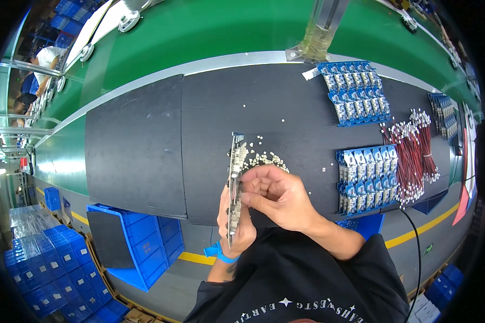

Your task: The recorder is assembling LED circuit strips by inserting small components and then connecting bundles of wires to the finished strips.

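My left hand (246,231) is closed around a panel of circuit boards (235,161), which it holds up on edge above the black mat. One face of the panel carries rows of pale connectors and is turned to the right. My right hand (286,200) meets that face with thumb and forefinger bent together in a pinch. Whatever is between these fingertips is too small or hidden to make out. Just beyond my right hand, a loose heap of small white plastic pieces (265,159) is spread on the mat (221,102).
Blue circuit board panels (355,94) lie at the far right, with another blue panel group (366,180) nearer me. Beside them are bundles of red and black wires (411,156) with white plugs. A metal post (318,32) rises at the back. A blue crate (145,247) stands below left.
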The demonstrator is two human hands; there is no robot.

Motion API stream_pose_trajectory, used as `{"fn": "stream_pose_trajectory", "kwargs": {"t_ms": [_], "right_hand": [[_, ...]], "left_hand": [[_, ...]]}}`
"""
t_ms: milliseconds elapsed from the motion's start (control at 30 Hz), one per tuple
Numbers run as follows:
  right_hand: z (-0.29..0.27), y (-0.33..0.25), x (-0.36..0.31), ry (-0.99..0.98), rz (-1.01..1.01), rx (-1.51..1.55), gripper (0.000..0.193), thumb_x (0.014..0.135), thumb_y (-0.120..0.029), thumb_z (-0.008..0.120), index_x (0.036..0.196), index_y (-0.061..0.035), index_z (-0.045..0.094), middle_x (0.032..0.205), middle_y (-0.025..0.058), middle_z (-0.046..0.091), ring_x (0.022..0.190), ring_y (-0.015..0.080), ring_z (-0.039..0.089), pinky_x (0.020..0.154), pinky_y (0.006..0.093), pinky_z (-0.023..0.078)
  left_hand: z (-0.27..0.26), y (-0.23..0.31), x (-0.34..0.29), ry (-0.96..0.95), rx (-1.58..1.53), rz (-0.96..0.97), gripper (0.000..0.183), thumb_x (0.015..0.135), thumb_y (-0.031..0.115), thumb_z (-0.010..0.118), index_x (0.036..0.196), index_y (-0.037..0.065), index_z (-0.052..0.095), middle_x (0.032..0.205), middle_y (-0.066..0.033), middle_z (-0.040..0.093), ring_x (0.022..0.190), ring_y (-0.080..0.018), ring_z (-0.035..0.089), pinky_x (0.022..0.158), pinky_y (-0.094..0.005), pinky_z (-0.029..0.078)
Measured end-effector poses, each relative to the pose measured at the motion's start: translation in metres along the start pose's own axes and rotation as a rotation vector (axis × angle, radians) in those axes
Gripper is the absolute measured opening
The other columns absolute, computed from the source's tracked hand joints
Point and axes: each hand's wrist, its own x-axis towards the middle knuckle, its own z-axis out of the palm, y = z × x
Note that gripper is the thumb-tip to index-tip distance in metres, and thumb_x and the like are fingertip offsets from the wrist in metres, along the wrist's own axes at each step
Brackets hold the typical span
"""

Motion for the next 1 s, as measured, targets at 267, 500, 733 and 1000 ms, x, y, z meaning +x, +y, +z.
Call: {"fn": "stream_pose_trajectory", "kwargs": {"t_ms": [267, 500, 733, 1000], "right_hand": [[-0.001, 0.002, 0.005, 0.025, -0.061, 0.013, 0.029, 0.084, 0.005, 0.065, 0.111, 0.0031, 0.054, 0.088, 0.0037, 0.063, 0.081, 0.0071, 0.061, 0.074, 0.0212, 0.05], [-0.004, 0.001, 0.0, 0.018, -0.061, -0.024, 0.029, 0.084, 0.008, 0.063, 0.111, 0.004, 0.054, 0.093, 0.0055, 0.062, 0.086, 0.009, 0.061, 0.078, 0.0233, 0.05], [0.004, -0.007, -0.005, 0.001, -0.096, 0.081, 0.03, 0.085, 0.009, 0.063, 0.113, 0.0042, 0.053, 0.094, 0.0058, 0.062, 0.088, 0.0106, 0.061, 0.08, 0.0246, 0.05], [0.004, -0.01, 0.0, 0.006, -0.067, 0.071, 0.029, 0.085, 0.007, 0.064, 0.112, 0.0036, 0.053, 0.093, 0.0057, 0.062, 0.089, 0.0108, 0.061, 0.081, 0.0248, 0.05]], "left_hand": [[-0.002, 0.0, -0.001, -0.059, 0.079, 0.025, 0.044, 0.086, -0.017, 0.045, 0.129, -0.008, 0.044, 0.132, -0.0309, 0.047, 0.121, -0.0455, 0.049, 0.099, -0.0461, 0.042], [0.003, -0.003, -0.001, -0.047, -0.073, -0.111, 0.045, 0.086, -0.017, 0.044, 0.131, -0.008, 0.043, 0.136, -0.0309, 0.043, 0.125, -0.0438, 0.045, 0.102, -0.0453, 0.04], [0.004, -0.022, -0.009, -0.07, -0.11, -0.142, 0.044, 0.086, -0.016, 0.045, 0.13, -0.01, 0.044, 0.135, -0.0299, 0.044, 0.122, -0.0406, 0.049, 0.101, -0.0427, 0.042], [0.003, -0.014, -0.008, -0.056, -0.085, -0.158, 0.043, 0.086, -0.015, 0.046, 0.129, -0.012, 0.043, 0.135, -0.0303, 0.044, 0.123, -0.0427, 0.048, 0.101, -0.045, 0.041]]}}
